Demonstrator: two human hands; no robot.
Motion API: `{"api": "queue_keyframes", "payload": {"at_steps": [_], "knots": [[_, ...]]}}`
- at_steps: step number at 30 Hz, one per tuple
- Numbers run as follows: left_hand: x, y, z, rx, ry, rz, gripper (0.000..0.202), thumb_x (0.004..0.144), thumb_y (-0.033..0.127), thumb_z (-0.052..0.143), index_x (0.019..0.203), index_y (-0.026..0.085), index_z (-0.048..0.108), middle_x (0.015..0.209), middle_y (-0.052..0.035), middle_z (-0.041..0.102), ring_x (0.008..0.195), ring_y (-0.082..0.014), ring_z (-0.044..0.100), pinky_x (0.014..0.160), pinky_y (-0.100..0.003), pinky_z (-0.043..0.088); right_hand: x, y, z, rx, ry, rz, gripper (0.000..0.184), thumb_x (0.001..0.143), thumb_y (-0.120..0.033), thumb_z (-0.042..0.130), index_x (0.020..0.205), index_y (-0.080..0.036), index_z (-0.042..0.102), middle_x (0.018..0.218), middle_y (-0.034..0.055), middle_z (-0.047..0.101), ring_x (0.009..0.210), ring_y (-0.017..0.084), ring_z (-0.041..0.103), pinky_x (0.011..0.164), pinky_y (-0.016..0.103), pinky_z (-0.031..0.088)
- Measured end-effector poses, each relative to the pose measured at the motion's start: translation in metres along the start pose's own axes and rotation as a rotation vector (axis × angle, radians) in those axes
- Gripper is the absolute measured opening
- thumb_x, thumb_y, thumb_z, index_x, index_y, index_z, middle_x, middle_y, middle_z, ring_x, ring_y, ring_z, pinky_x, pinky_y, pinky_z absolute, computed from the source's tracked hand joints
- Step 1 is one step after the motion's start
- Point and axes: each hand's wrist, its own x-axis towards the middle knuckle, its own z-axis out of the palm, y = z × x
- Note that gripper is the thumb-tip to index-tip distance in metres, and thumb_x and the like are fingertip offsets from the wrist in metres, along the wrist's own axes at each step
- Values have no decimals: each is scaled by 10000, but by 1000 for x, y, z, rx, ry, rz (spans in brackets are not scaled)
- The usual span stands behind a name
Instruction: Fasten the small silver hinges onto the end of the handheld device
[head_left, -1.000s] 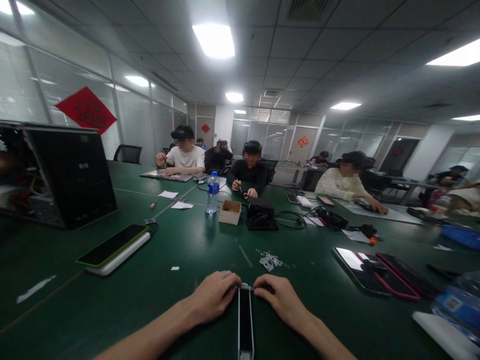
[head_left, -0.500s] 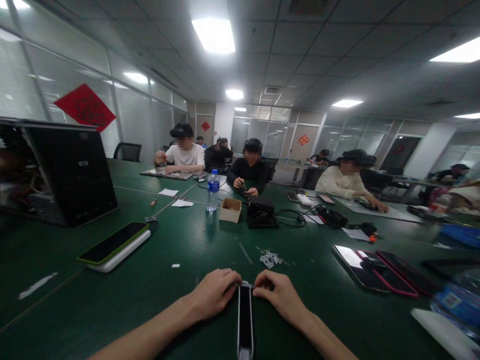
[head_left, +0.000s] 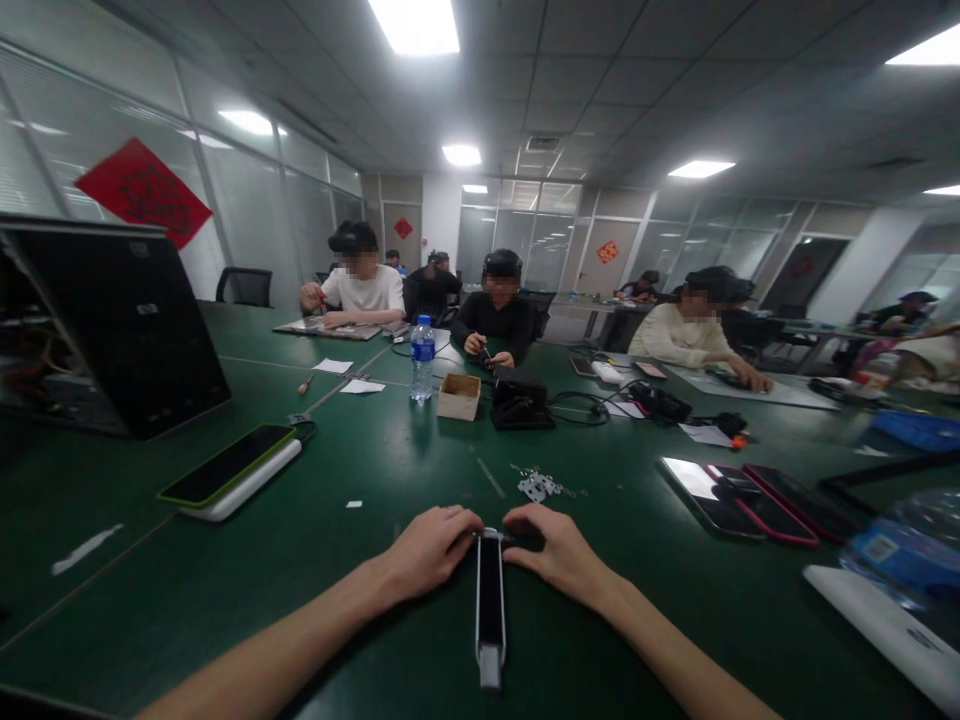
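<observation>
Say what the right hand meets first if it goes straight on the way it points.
The right hand meets the slim black-and-silver bar first, at its top end, seemingly almost touching; depth is unclear.

Room on the worktop (head_left: 405, 470) ahead of the left hand (head_left: 429, 553) and right hand (head_left: 559, 552), small metal parts (head_left: 536, 487) just beyond, phones (head_left: 712, 500) blocking the right, power bank (head_left: 247, 493) to the left

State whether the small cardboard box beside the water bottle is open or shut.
Open: the cardboard box has no lid on, and its brown inside shows from above.
</observation>
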Motion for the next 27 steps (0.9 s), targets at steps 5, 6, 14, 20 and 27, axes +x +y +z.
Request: {"api": "queue_keyframes", "payload": {"at_steps": [5, 6, 14, 20, 27], "knots": [[1, 0, -1, -3, -10, 4, 215, 919, 176, 406, 1075, 205, 551, 995, -34, 616, 874, -178, 585, 781, -289, 448, -3, 1, -4, -85, -16, -45, 179, 804, -276, 602, 949, -179, 643, 957, 44, 640, 867, 166, 577, 799, 306, 485], [1, 0, -1, -1, -11, 6, 216, 917, 175, 406, 1074, 205, 552, 990, -34, 616, 873, -177, 585, 781, -289, 448, -3, 1, -4, -92, -15, -53, 161, 816, -274, 585, 931, -180, 646, 946, 44, 641, 862, 165, 576, 795, 306, 483], [2, -1, 0, 3, -8, 14, 211, 917, 170, 405, 1062, 198, 555, 996, -39, 617, 868, -181, 583, 780, -292, 449, -1, 2, 4, -90, 6, -72, 123, 828, -255, 574, 894, -178, 645, 897, 41, 649, 823, 159, 578, 772, 302, 473], [2, 0, 0, 10, -11, 5, 210, 917, 175, 409, 1064, 202, 555, 988, -35, 625, 863, -179, 588, 792, -296, 449, -2, 2, -2, -178, -25, -139, 146, 838, -275, 562, 920, -181, 638, 923, 50, 645, 870, 169, 572, 818, 323, 451], [1, 0, -2, -4, -9, 9, 210, 922, 173, 411, 1075, 201, 552, 1033, -38, 621, 894, -180, 589, 796, -303, 450, -1, 35, -40, -394, 89, -18, 280, 873, -376, 490, 1018, -179, 627, 1066, 84, 612, 989, 211, 544, 881, 385, 410]]}}
